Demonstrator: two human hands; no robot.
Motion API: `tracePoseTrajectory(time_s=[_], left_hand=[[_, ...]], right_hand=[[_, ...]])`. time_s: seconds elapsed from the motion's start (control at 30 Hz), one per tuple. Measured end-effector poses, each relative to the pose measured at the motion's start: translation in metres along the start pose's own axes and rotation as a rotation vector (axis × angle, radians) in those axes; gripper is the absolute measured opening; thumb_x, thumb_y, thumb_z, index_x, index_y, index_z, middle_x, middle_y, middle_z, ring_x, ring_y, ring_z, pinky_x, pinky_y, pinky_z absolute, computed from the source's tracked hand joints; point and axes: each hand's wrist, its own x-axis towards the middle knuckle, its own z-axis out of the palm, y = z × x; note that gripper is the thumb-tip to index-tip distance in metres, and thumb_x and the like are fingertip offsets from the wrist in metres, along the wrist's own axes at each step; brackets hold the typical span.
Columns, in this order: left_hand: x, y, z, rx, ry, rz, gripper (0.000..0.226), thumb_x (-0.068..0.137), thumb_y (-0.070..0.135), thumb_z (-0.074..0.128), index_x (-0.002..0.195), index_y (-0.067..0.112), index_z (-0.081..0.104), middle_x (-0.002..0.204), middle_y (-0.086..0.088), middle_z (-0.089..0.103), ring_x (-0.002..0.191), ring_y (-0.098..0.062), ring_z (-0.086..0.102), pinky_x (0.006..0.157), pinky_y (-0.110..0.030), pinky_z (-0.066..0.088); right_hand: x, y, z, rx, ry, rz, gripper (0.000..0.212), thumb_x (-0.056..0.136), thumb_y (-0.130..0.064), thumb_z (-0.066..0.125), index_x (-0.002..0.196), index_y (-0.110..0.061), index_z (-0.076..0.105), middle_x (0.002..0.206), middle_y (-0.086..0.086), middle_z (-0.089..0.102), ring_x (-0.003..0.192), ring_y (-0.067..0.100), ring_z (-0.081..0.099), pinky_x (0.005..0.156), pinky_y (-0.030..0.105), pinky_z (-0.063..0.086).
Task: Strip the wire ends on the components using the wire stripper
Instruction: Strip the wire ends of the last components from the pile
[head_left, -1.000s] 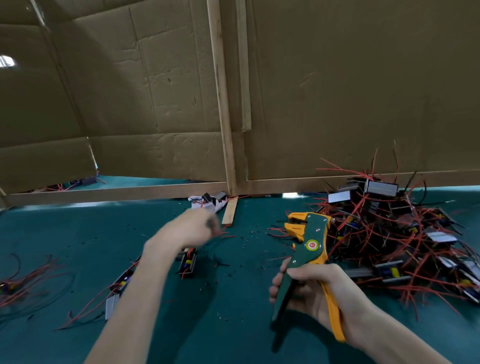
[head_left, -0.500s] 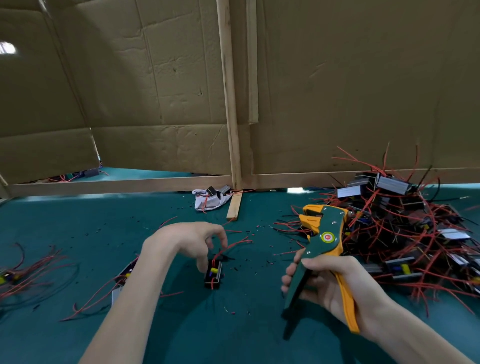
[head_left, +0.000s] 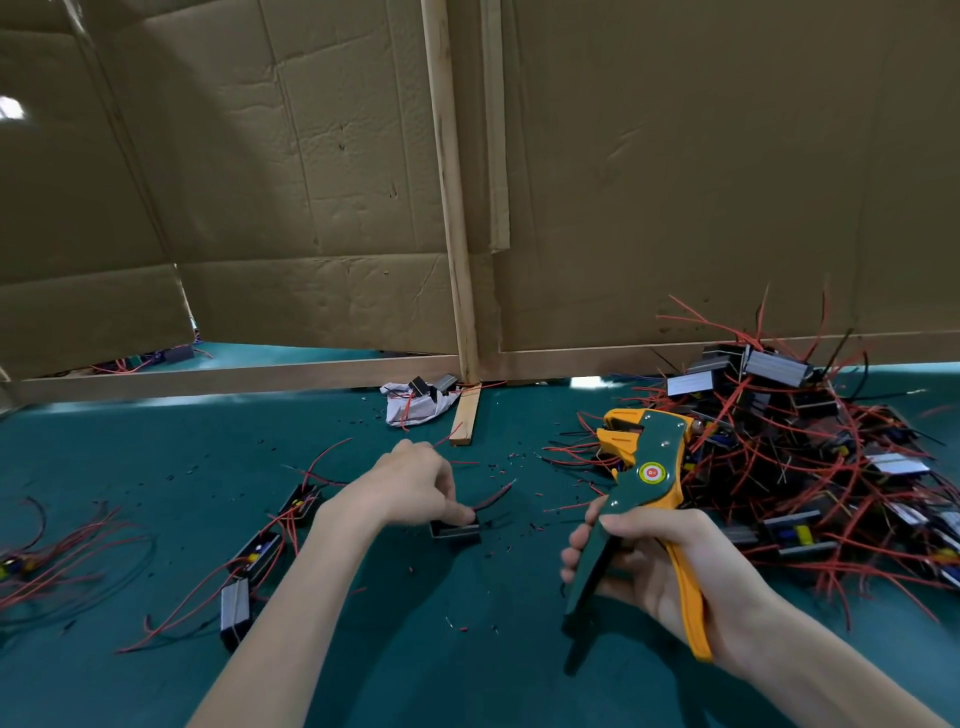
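Note:
My right hand (head_left: 660, 561) grips the green and orange wire stripper (head_left: 641, 488) by its handles, jaws up and pointing left, above the green table (head_left: 156, 467). My left hand (head_left: 410, 488) pinches a small black component (head_left: 457, 530) with red and black wires (head_left: 493, 496) that stick out to the right, at the table's middle. The component lies on or just over the mat; I cannot tell which. A big pile of components with red wires (head_left: 810, 467) lies at the right, behind the stripper.
Several components with red wires (head_left: 254, 556) lie in a row left of my left arm, and loose wires (head_left: 57, 551) lie at the far left. A cardboard wall on wooden strips (head_left: 457, 260) closes the back. A white bag (head_left: 410, 405) lies by the wall. Insulation scraps dot the mat.
My left hand moved right from the row of components, bringing one component toward the stripper. My right hand kept hold of the stripper and stayed roughly in place.

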Motion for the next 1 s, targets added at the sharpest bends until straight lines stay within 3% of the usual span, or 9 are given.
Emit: tracePoseTrajectory(time_s=[0.1,0.23,0.33,0.43,0.57,0.63,0.8,1.0], left_hand=[[0.001,0.003,-0.001,-0.104,0.035,0.096,0.022,0.082,0.044,0.069,0.092,0.03,0.056,0.101,0.012,0.051,0.111,-0.015,0.046,0.093,-0.032,0.041],[0.003,0.007,0.009,-0.168,-0.02,0.159,0.04,0.067,0.037,0.084,0.089,0.03,0.051,0.09,0.017,0.057,0.091,-0.011,0.055,0.08,-0.029,0.046],[0.008,0.012,0.021,-0.22,0.085,0.202,0.029,0.068,0.033,0.084,0.078,0.028,0.057,0.078,0.012,0.063,0.078,-0.011,0.059,0.072,-0.027,0.049],[0.01,0.013,0.024,-0.31,0.206,0.239,0.019,0.076,0.029,0.079,0.079,0.027,0.061,0.075,0.013,0.062,0.074,-0.009,0.058,0.067,-0.019,0.045],[0.002,0.028,0.008,-0.696,0.335,0.309,0.007,0.087,0.013,0.069,0.084,0.02,0.068,0.08,0.003,0.067,0.073,-0.009,0.06,0.077,-0.028,0.05],[-0.005,0.037,-0.006,-0.934,0.371,0.339,0.015,0.094,0.007,0.058,0.091,0.015,0.07,0.083,0.004,0.068,0.073,-0.005,0.059,0.075,-0.028,0.054],[-0.02,0.053,-0.025,-1.049,0.428,0.402,0.022,0.099,0.013,0.049,0.088,0.013,0.068,0.078,0.011,0.068,0.072,-0.002,0.061,0.067,-0.018,0.052],[-0.025,0.066,-0.023,-1.114,0.409,0.385,0.029,0.101,0.019,0.044,0.077,0.012,0.059,0.079,0.005,0.067,0.075,-0.009,0.066,0.072,-0.026,0.053]], right_hand=[[0.0,0.0,0.0,0.004,0.001,0.0,0.026,0.069,-0.001,0.061,0.093,0.008,0.062,0.081,0.026,0.065,0.075,0.04,0.069,0.066,0.046,0.06],[0.0,0.001,0.0,0.009,-0.004,0.001,0.025,0.069,-0.001,0.061,0.093,0.006,0.062,0.081,0.026,0.065,0.075,0.039,0.069,0.066,0.045,0.059],[0.0,0.002,0.001,0.007,-0.006,0.0,0.027,0.068,-0.001,0.062,0.094,0.006,0.061,0.081,0.026,0.065,0.075,0.039,0.068,0.066,0.046,0.059],[-0.002,0.002,0.002,-0.001,-0.017,-0.001,0.024,0.071,-0.001,0.06,0.093,0.006,0.062,0.081,0.026,0.064,0.075,0.039,0.068,0.066,0.046,0.059],[-0.006,0.0,0.005,-0.009,-0.081,-0.015,0.013,0.071,0.002,0.063,0.083,0.004,0.068,0.081,0.026,0.064,0.073,0.039,0.067,0.065,0.046,0.059],[-0.007,-0.001,0.005,-0.03,-0.123,-0.034,0.014,0.066,0.005,0.068,0.08,0.002,0.071,0.081,0.027,0.064,0.073,0.04,0.067,0.065,0.045,0.059],[-0.002,0.002,0.004,-0.131,-0.147,-0.077,0.028,0.051,-0.009,0.078,0.077,-0.001,0.074,0.08,0.028,0.066,0.074,0.042,0.069,0.066,0.046,0.058],[0.003,0.003,-0.002,-0.159,-0.181,-0.082,0.032,0.054,-0.011,0.081,0.083,-0.001,0.074,0.083,0.028,0.067,0.079,0.044,0.069,0.07,0.047,0.058]])
